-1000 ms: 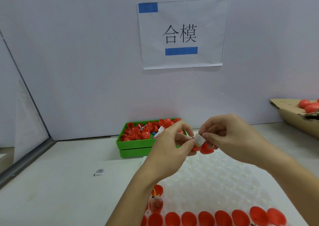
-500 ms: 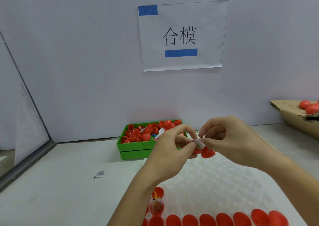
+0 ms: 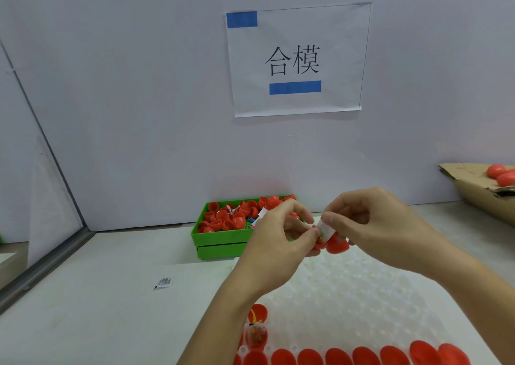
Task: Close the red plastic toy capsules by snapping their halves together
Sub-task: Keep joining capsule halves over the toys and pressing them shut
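The fingers (image 3: 328,219) of the right hand (image 3: 376,231) pinch a white slip, the left hand (image 3: 278,242) grips a red capsule half (image 3: 338,246) above the bumpy tray (image 3: 362,295) — tuck it in, then press straight.

one head-worn view looks forward and slightly down toward the wall sign (image 3: 296,58), from close above the white dimpled tray (image 3: 362,295), which lies below that sign at the frame's bottom.
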A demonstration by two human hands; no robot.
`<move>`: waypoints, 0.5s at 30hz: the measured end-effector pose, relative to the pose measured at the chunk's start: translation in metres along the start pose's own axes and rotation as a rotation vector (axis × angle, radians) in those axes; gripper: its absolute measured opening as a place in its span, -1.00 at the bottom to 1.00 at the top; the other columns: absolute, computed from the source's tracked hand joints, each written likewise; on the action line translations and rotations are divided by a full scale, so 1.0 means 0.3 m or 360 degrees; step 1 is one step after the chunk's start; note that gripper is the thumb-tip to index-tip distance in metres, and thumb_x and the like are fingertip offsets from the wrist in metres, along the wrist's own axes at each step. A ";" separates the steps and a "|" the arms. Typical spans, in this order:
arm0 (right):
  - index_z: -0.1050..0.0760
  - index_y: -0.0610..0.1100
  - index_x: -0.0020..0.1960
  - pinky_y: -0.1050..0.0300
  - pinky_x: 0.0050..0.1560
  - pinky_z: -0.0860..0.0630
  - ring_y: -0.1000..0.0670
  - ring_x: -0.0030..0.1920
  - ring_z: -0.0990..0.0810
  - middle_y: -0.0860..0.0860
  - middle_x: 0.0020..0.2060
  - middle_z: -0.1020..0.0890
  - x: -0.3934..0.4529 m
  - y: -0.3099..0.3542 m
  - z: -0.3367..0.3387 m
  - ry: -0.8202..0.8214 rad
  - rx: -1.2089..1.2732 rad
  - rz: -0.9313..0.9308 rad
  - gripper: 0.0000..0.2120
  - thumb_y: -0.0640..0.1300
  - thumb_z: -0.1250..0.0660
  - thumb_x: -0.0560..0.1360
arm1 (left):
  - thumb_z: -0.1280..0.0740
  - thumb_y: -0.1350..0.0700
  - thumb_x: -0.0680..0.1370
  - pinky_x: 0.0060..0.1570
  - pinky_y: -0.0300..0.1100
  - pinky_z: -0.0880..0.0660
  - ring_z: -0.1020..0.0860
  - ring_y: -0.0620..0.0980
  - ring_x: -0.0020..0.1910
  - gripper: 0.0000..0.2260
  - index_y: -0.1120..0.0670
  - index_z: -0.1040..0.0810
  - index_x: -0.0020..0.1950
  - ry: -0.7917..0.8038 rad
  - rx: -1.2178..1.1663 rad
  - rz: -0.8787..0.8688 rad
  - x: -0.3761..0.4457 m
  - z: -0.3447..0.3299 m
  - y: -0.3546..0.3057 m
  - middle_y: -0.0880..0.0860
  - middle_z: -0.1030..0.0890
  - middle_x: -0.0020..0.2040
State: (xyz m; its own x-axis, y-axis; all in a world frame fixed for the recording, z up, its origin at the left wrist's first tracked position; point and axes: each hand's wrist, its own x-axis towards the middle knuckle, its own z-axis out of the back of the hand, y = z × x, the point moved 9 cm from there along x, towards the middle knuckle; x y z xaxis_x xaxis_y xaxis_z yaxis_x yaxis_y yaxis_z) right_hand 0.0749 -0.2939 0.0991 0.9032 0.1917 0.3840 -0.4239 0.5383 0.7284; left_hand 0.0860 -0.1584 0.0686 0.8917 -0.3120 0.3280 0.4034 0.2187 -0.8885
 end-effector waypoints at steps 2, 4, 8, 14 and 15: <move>-0.64 0.00 -0.20 0.37 -0.34 -0.53 0.11 -0.34 -0.71 0.09 -0.34 -0.71 -0.002 0.001 -0.003 -0.0002 0.0035 -0.0002 -0.90 -0.08 -0.44 0.50 | -0.38 0.19 0.58 -0.07 -0.09 -0.66 -0.70 0.00 -0.10 -0.93 0.13 -0.52 0.02 0.0006 -0.0034 -0.0008 0.000 0.000 -0.004 0.14 -0.69 -0.10; -0.63 -0.02 -0.21 0.39 -0.36 -0.51 0.10 -0.35 -0.71 0.08 -0.35 -0.71 -0.002 -0.001 0.003 -0.0046 0.0026 -0.0004 -0.90 -0.14 -0.45 0.49 | -0.42 0.14 0.56 -0.07 -0.11 -0.66 -0.70 -0.01 -0.11 -0.89 0.12 -0.54 0.02 0.0021 -0.0083 -0.0013 -0.003 -0.002 -0.009 0.11 -0.70 -0.12; -0.62 -0.02 -0.24 0.38 -0.40 -0.48 0.11 -0.38 -0.69 0.08 -0.38 -0.70 -0.001 -0.002 0.023 -0.0135 -0.0013 -0.0023 -0.88 -0.14 -0.47 0.47 | -0.53 0.12 0.46 -0.02 -0.15 -0.64 -0.68 -0.10 -0.09 -0.76 -0.02 -0.56 0.05 0.0061 0.0089 -0.0062 -0.007 -0.005 -0.014 -0.03 -0.70 -0.10; -0.62 -0.03 -0.22 0.20 -0.27 -0.62 0.08 -0.36 -0.70 0.04 -0.38 -0.71 -0.006 0.003 0.021 -0.0158 -0.0004 -0.0026 -0.88 -0.12 -0.46 0.49 | -0.52 0.10 0.47 -0.04 -0.14 -0.64 -0.67 -0.15 -0.12 -0.78 -0.10 -0.57 0.03 -0.0045 0.0177 -0.0124 -0.006 0.003 -0.020 -0.08 -0.70 -0.13; -0.62 -0.03 -0.22 0.18 -0.26 -0.62 0.08 -0.35 -0.71 0.04 -0.38 -0.71 -0.006 0.004 0.021 -0.0163 0.0012 -0.0035 -0.88 -0.11 -0.44 0.50 | -0.51 0.11 0.47 -0.04 -0.10 -0.65 -0.67 -0.13 -0.12 -0.79 -0.09 -0.57 0.04 -0.0053 0.0156 -0.0128 -0.005 0.005 -0.021 -0.07 -0.70 -0.13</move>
State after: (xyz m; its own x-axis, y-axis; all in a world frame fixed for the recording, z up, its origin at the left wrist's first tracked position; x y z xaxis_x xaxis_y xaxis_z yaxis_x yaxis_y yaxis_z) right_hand 0.0723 -0.2989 0.1028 0.9009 0.0948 0.4236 -0.4049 0.5353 0.7413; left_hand 0.0824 -0.1579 0.0741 0.8613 -0.3014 0.4091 0.4907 0.2839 -0.8238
